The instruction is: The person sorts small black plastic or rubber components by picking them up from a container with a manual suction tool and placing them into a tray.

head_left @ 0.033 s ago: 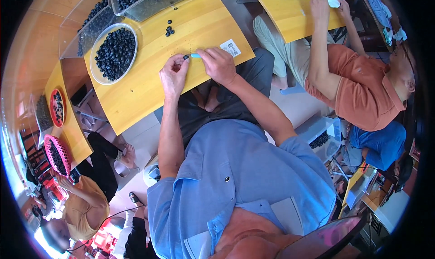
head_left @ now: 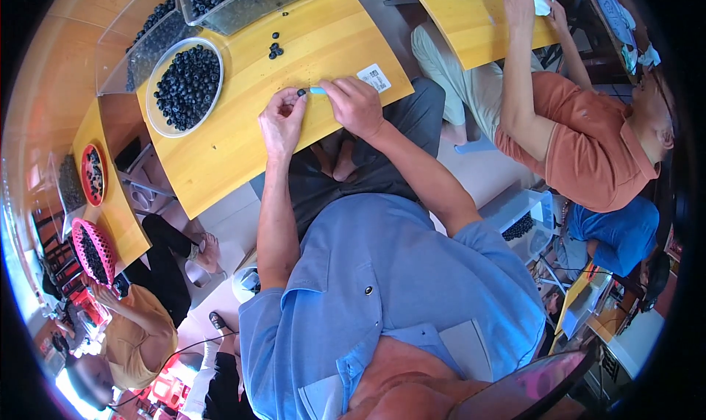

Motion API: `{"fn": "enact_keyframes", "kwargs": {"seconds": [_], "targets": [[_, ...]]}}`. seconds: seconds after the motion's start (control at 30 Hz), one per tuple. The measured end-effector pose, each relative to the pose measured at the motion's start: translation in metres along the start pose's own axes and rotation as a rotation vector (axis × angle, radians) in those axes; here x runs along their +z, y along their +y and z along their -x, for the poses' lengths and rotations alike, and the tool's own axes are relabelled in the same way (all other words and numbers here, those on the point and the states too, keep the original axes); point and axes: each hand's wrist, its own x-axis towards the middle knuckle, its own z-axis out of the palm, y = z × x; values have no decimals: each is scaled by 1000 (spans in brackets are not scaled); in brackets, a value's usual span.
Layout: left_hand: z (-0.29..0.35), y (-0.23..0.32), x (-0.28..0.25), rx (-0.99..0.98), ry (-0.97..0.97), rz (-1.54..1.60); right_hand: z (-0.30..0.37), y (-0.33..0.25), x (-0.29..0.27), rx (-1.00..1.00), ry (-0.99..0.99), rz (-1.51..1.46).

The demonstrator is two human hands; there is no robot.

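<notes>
Between thumb and index finger, my left hand (head_left: 282, 120) pinches one blueberry (head_left: 301, 93) over the near part of the yellow wooden table (head_left: 243, 140). My right hand (head_left: 354, 105) is closed on a small turquoise-handled tool (head_left: 317, 90). Its thin tip points left at the berry; whether the two touch is too small to tell. To the left of my hands stands a round white-rimmed bowl (head_left: 185, 89) full of blueberries. A few loose blueberries (head_left: 275, 51) lie on the wood beyond my hands.
Clear plastic bins (head_left: 243, 12) of blueberries stand at the table's far left. A white printed label (head_left: 373, 77) lies near the right edge. One co-worker in orange (head_left: 588, 140) sits right, another person (head_left: 140, 332) left beside a pink basket (head_left: 93, 251).
My hands, the berry and the tool stay in place. The co-worker's hands at the upper right have shifted slightly with the white cloth-like thing.
</notes>
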Motion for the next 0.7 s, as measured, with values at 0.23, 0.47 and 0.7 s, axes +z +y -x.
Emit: {"fn": "enact_keyframes", "kwargs": {"seconds": [0.23, 0.47, 0.7], "targets": [[0, 6, -17, 105, 182, 39, 4, 3, -3, -25, 44, 1], [-66, 22, -137, 131, 526, -334, 0, -1, -7, -24, 15, 3], [-95, 23, -63, 467, 55, -459, -2, 0, -4, -23, 45, 2]]}}
